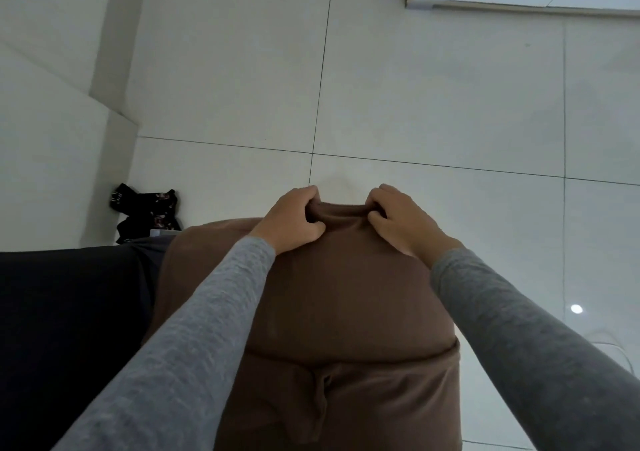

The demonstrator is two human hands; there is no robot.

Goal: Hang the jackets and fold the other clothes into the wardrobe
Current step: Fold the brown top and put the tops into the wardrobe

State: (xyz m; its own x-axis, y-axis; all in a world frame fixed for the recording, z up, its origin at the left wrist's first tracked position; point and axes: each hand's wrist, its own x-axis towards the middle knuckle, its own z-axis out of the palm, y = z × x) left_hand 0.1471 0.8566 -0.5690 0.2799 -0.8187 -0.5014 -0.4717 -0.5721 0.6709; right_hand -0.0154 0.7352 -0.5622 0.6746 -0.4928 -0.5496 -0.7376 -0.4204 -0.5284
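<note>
While the left hand (pixel 291 220) and right hand (pixel 401 224) sit side by side with a short gap between them, each grasps the far edge of a brown garment (pixel 346 298), fingers curled over the bunched hem and thumbs on the near side. That edge stretches between the two hands. The rest of the cloth spreads from them toward the camera, under both wrists and between the grey sleeves (pixel 194 329).

Nearer the camera than the hands, a fold crosses the cloth. Below it a second layer with a rumpled seam runs out of the bottom of the frame, so its lower end is cut off. What kind of garment it is cannot be told, and the fingertips are buried in the fabric.

Left of the left hand a dark mass (pixel 69 312) lies partly under the brown cloth, too dim to identify. Beyond it, well left of the left hand, a black floral cloth (pixel 149 208) sits crumpled at the foot of a white panel (pixel 52 139). Ahead of both hands is tiled floor (pixel 415 104), with a small glare spot right of the right sleeve.
</note>
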